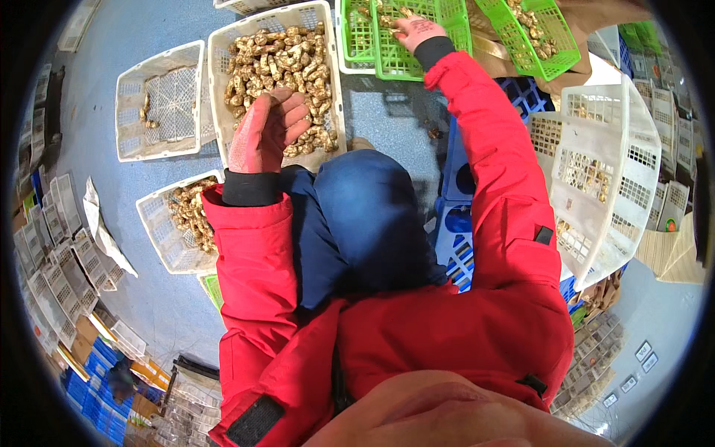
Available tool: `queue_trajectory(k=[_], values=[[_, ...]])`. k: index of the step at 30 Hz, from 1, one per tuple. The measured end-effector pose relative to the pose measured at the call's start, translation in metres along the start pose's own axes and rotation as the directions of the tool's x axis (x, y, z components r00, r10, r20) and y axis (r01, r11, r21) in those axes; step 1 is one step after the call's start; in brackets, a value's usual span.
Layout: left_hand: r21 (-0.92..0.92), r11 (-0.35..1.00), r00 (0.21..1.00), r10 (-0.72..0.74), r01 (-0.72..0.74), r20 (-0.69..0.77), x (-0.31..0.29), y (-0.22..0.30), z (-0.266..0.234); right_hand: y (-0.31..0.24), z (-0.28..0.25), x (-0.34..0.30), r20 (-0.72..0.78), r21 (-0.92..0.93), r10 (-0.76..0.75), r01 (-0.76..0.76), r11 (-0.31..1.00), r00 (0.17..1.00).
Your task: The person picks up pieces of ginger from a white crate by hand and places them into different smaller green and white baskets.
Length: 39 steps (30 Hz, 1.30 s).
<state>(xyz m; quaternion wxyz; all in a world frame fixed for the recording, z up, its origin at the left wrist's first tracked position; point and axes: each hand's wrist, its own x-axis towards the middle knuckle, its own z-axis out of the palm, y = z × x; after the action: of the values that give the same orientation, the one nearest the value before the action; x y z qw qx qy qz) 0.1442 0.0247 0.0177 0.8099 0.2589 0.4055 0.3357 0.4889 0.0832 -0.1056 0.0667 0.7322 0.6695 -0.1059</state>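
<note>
Red sleeves reach over a blue floor [141, 45]. Left hand [264, 134], grip half curled and holding nothing, hovers above a white basket [216, 67] of ginger [279, 63]; right hand [418, 31], grip closed on ginger, rests in a green basket [454, 22].

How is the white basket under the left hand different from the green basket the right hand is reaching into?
The white basket is heaped nearly full of knobbly tan roots; the green basket holds only a few. The left hand hovers cupped above the white one; the right hand reaches down inside the green one. Both are slotted plastic baskets.
</note>
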Motion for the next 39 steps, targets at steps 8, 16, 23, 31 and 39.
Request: queue_trajectory(k=[8, 16, 23, 31, 39], values=[[-0.011, 1.0, 0.999, -0.016, 0.017, 0.045, -0.002, 0.0, -0.002, -0.007, 0.033, 0.014, -0.06, -0.31, -0.042, 0.021, 0.95, 0.997], [0.014, 1.0, 0.999, 0.003, -0.002, -0.044, -0.007, 0.003, -0.002, 0.005, -0.03, -0.019, -0.331, 0.447, 0.295, -0.126, 0.886, 0.897], [0.014, 1.0, 0.999, 0.024, -0.025, 0.023, 0.006, -0.004, -0.007, 0.125, -0.103, -0.055, -0.653, 0.733, 0.666, 0.08, 0.675, 0.36], [0.044, 0.999, 0.998, 0.005, -0.002, -0.064, 0.002, -0.001, -0.01, 0.069, -0.057, -0.058, -0.461, 0.687, 0.461, -0.023, 0.726, 0.758], [-0.013, 1.0, 1.0, -0.002, 0.002, 0.018, 0.005, -0.004, -0.002, 0.06, 0.023, 0.006, 0.255, -0.196, 0.441, -0.401, 0.895, 0.861]])
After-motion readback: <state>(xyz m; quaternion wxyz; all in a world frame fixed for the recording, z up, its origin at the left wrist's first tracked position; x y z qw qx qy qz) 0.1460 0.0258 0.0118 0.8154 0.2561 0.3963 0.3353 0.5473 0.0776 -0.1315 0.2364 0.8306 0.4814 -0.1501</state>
